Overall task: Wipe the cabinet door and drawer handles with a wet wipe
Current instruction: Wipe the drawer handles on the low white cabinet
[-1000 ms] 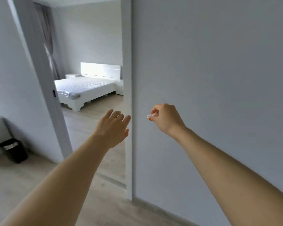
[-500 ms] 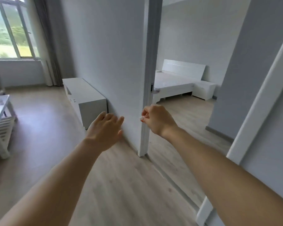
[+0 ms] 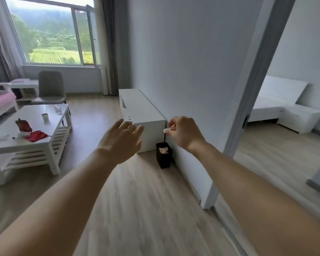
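Right hand [image 3: 185, 133] pinches white wipe [image 3: 166, 130]; left hand [image 3: 121, 140] spread, above black bin [image 3: 163, 157].

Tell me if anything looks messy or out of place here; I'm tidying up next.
Only the white coffee table looks untidy: red wrappers and a cup lie scattered on it. The black bin holds crumpled waste. The right hand pinches a small white wad, likely a used wipe.

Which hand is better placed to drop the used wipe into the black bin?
The right hand: it already pinches the small white wipe and hangs nearly above the black bin. The left hand is open and holds nothing.
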`<state>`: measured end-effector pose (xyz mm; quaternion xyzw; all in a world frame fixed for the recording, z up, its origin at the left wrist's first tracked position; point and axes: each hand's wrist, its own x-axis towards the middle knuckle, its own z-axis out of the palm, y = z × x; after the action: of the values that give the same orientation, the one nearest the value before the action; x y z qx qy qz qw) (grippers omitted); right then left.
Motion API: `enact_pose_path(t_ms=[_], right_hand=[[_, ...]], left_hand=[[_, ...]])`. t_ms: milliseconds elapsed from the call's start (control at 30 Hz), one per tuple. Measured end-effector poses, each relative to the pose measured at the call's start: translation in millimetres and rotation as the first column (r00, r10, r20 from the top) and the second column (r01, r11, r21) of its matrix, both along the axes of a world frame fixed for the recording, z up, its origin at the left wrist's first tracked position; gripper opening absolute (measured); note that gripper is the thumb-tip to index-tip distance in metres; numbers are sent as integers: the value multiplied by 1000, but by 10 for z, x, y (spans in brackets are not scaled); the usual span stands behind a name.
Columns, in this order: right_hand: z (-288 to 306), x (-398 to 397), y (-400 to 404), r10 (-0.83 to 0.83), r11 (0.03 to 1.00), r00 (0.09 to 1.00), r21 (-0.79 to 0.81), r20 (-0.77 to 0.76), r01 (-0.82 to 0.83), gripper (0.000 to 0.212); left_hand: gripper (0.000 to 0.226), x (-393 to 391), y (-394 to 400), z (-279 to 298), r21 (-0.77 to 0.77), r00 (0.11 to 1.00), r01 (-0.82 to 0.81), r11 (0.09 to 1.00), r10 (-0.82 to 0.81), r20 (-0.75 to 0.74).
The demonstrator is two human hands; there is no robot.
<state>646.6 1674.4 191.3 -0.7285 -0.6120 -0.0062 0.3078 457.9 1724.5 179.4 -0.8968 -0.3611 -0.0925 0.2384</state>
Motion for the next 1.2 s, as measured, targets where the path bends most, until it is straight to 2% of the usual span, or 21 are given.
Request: enact_pose_path(t_ms=[200, 267, 433, 633, 867, 1000, 1200], right_hand=[[-155, -400, 1600, 33, 999, 999, 24, 4, -33, 21], [-172, -530, 2189, 18, 999, 1000, 35, -19, -18, 20], [-35, -860, 3599, -7, 999, 995, 35, -98, 11, 21], [-17, -1017, 5038, -35, 999, 997, 30, -70, 38, 19], [-160, -854, 6808, -82, 995, 994, 51, -68, 86, 21], [-152, -752, 7945, -101, 993, 993, 51, -67, 104, 21], [-59, -919, 9499, -72, 997, 995, 35, -64, 75, 21]], left_hand=[[51, -275, 1523, -109, 37, 997, -13, 999, 15, -75], [50, -460, 2104, -105, 52, 998, -9, 999, 13, -66], [54, -924, 3568, -52, 74, 985, -60, 995, 71, -158], [54, -1021, 5104, -127, 27, 991, -32, 999, 36, -127], [55, -915, 6966, -242, 40, 993, 37, 999, -32, -110], [55, -835, 8092, -223, -13, 991, 58, 998, -59, -119], [54, -853, 9639, -229, -15, 992, 123, 992, -124, -23]])
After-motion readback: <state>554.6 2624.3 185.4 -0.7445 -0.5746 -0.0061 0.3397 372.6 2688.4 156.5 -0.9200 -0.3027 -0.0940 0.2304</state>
